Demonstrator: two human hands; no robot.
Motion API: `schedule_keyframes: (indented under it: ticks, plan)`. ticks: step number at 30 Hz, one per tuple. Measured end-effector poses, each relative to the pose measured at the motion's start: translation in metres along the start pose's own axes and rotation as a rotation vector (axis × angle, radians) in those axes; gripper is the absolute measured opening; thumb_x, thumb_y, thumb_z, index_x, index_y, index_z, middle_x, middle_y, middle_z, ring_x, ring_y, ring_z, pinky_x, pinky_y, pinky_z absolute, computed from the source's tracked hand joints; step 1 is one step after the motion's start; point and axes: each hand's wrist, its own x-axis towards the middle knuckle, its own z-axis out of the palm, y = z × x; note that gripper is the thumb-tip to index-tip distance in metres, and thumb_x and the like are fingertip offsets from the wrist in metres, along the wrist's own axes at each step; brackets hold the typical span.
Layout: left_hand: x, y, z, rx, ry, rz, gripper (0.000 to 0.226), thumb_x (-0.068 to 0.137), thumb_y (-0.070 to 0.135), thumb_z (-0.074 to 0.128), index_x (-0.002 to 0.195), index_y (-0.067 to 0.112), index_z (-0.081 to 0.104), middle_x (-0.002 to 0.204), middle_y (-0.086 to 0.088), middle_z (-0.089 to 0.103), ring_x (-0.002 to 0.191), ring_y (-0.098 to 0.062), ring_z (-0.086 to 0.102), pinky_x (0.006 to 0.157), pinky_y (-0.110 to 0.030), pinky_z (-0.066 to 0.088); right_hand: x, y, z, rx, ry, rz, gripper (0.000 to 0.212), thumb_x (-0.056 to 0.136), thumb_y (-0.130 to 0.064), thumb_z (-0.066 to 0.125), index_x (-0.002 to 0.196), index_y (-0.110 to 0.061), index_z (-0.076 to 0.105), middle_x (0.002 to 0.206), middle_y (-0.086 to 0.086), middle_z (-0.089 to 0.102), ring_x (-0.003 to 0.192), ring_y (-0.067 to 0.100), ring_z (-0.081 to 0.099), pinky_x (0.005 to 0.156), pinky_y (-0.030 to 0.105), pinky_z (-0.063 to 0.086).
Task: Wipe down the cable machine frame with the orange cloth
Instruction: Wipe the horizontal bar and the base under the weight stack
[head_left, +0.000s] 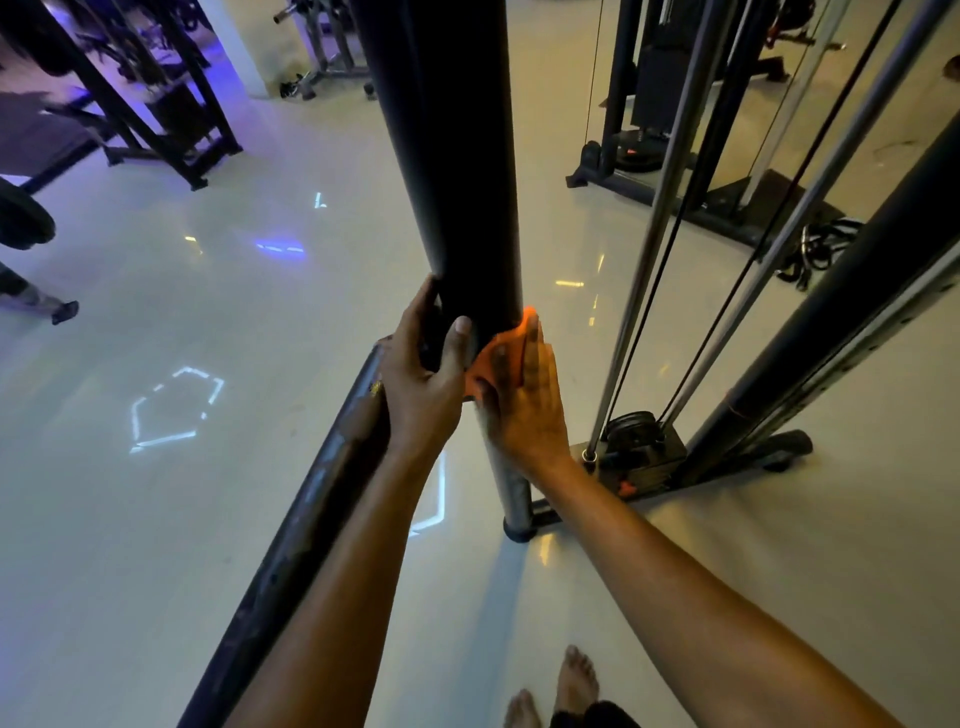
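A thick black upright post (457, 156) of the cable machine frame fills the middle of the view. My left hand (421, 384) grips the post from the left, thumb across its front. My right hand (524, 405) lies flat with straight fingers against the post's right side, pressing the orange cloth (496, 358) onto it. Only part of the cloth shows between the two hands and at my fingertips. Below the hands the post narrows to a grey lower section (511, 499) that ends at the floor.
A slanted black frame bar (291, 545) runs down to the lower left. To the right are steel guide rods (654, 249), cables, a weight stack (644, 452) and another slanted upright (831, 353). More gym machines stand behind. My bare feet (571, 686) are on the glossy floor.
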Motion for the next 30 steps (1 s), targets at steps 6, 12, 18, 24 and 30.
schedule_keyframes:
  ticks: [6,12,18,24,30]
  plan:
    - [-0.002,-0.035,0.008,0.169,-0.023,0.229,0.067,0.107,0.013,0.064,0.166,0.007,0.032,0.166,-0.011,0.044,0.157,-0.029,0.038,0.124,-0.059,0.038,-0.009,0.016,0.014,0.034,0.017,-0.042,0.1,0.111,-0.029,0.062,0.17,-0.033,-0.018,0.181,0.016,-0.013,0.167,0.043,0.008,0.128,0.066,0.026]
    - [-0.011,-0.064,0.021,0.449,0.053,0.342,0.069,0.114,0.026,0.052,0.171,0.012,0.016,0.18,-0.002,0.01,0.167,-0.023,0.004,0.131,-0.056,0.021,-0.024,0.034,0.04,0.016,0.093,-0.111,0.104,0.11,-0.027,0.064,0.169,-0.036,-0.021,0.18,0.016,-0.016,0.167,0.043,0.005,0.132,0.059,0.025]
    - [-0.034,-0.128,0.044,0.553,0.165,0.505,0.061,0.113,0.013,0.054,0.168,0.004,0.027,0.178,-0.019,0.01,0.166,-0.035,0.005,0.133,-0.056,0.014,-0.063,0.079,0.071,0.054,0.049,-0.134,0.088,0.113,-0.034,0.057,0.172,-0.036,-0.01,0.182,0.012,-0.011,0.168,0.038,0.001,0.127,0.068,0.028]
    - [-0.055,-0.194,0.062,0.189,0.458,0.457,0.037,0.098,0.021,0.075,0.123,0.007,0.052,0.123,-0.01,0.054,0.106,-0.026,0.06,0.083,-0.046,0.054,-0.064,0.1,0.102,0.108,0.188,-0.212,0.102,0.11,-0.031,0.065,0.17,-0.04,-0.017,0.182,0.006,-0.013,0.169,0.035,0.006,0.13,0.061,0.031]
    - [-0.037,-0.23,0.061,-0.191,0.313,0.034,0.067,0.083,0.057,0.086,0.115,0.006,0.056,0.119,-0.009,0.063,0.1,-0.014,0.067,0.081,-0.025,0.056,-0.111,0.161,0.143,0.039,0.096,-0.311,0.099,0.112,-0.037,0.06,0.168,-0.043,-0.021,0.181,0.012,-0.014,0.169,0.035,0.0,0.13,0.061,0.03]
